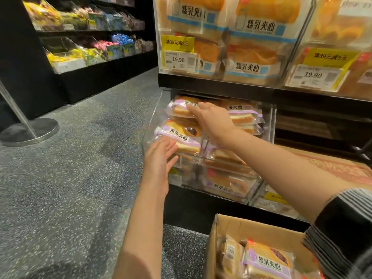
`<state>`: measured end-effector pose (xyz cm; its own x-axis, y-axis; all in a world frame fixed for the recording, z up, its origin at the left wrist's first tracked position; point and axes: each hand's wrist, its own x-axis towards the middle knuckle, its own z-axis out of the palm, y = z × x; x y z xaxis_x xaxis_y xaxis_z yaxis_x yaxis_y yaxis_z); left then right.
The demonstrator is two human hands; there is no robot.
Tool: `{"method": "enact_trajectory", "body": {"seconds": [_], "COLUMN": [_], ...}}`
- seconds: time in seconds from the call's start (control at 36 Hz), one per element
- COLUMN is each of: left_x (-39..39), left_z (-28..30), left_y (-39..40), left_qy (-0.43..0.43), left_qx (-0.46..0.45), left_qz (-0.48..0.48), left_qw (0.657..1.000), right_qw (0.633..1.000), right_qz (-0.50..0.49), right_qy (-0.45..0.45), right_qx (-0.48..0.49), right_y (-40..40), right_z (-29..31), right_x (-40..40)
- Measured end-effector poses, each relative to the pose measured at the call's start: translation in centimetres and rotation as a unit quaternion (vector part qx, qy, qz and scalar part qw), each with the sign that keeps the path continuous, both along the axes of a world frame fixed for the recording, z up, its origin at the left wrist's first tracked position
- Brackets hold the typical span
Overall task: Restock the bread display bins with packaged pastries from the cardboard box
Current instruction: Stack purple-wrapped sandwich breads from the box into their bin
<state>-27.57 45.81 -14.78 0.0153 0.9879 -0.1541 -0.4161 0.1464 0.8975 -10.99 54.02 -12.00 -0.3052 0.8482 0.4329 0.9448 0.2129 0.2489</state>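
Pastries (pixel 182 135) in clear bin (pixel 153 125)

Speckled grey floor (pixel 70 168) ran down a dim shop aisle, black shelving (pixel 84 83) held bright sweets, steel stanchion base (pixel 30 131) stood left.

Purple-banded pastry packs in clear bin (pixel 269 125) and open cardboard box (pixel 259 228)

Clear acrylic bin on the lower shelf, heaped with clear-wrapped sandwich-bread packs bearing purple bands and dark lettering; topmost pack (pixel 181 108) lying flat at upper left; front pack (pixel 181 137) tilted at the near edge, dark filling showing; brown box low at right, flaps open, more of the same packs (pixel 267 262) standing tilted inside.
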Motion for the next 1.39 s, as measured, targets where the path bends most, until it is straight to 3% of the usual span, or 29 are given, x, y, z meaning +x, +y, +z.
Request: {"method": "enact_trajectory", "body": {"seconds": [0.14,0.44,0.56,0.67,0.78,0.86,0.94,1.0,1.17,1.31,1.39], "left_x": [-0.4,-0.9,-1.2,-0.9,0.1,0.9,1.5,2.2,6.1,9.3,10.6], "left_z": [-0.7,-0.4,0.2,0.2,-0.5,-1.9,-2.7,-2.8,-2.8,-4.7,-6.1], "left_y": [0.8,0.1,-0.4,-0.8,-1.0,-1.1,-2.3,-3.5,-7.0,-9.9,-11.5], "left_qy": [-0.025,-0.008,0.003,0.066,0.216,0.336,0.49,0.546,0.606,0.619,0.646], "left_qx": [-0.011,-0.025,-0.022,0.01,0.052,0.071,0.116,0.144,0.212,0.24,0.255], "left_qz": [0.006,0.01,0.009,-0.001,-0.049,-0.11,-0.209,-0.271,-0.404,-0.486,-0.526], "left_qw": [1.0,1.0,1.0,0.998,0.974,0.933,0.838,0.78,0.652,0.568,0.491], "right_qw": [0.99,0.974,0.982,0.993,0.986,0.976,0.968,0.958,0.93,0.919,0.909], "right_qz": [-0.048,-0.137,-0.124,-0.042,0.003,0.02,0.027,0.02,0.011,-0.048,-0.062], "right_qy": [0.092,0.018,0.045,0.078,0.148,0.193,0.226,0.263,0.33,0.3,0.282], "right_qx": [-0.101,-0.179,-0.133,-0.075,-0.075,-0.098,-0.104,-0.112,-0.161,-0.25,-0.299], "right_y": [2.8,3.0,1.4,-2.3,-7.1,-11.0,-14.8,-17.3,-23.4,-27.4,-29.6], "right_z": [0.3,1.1,1.1,0.4,0.2,0.4,0.4,0.1,-2.5,-6.3,-8.5], "right_x": [-2.3,-2.5,-2.3,-2.1,-1.2,-0.2,1.1,2.1,5.3,8.3,9.9]}}
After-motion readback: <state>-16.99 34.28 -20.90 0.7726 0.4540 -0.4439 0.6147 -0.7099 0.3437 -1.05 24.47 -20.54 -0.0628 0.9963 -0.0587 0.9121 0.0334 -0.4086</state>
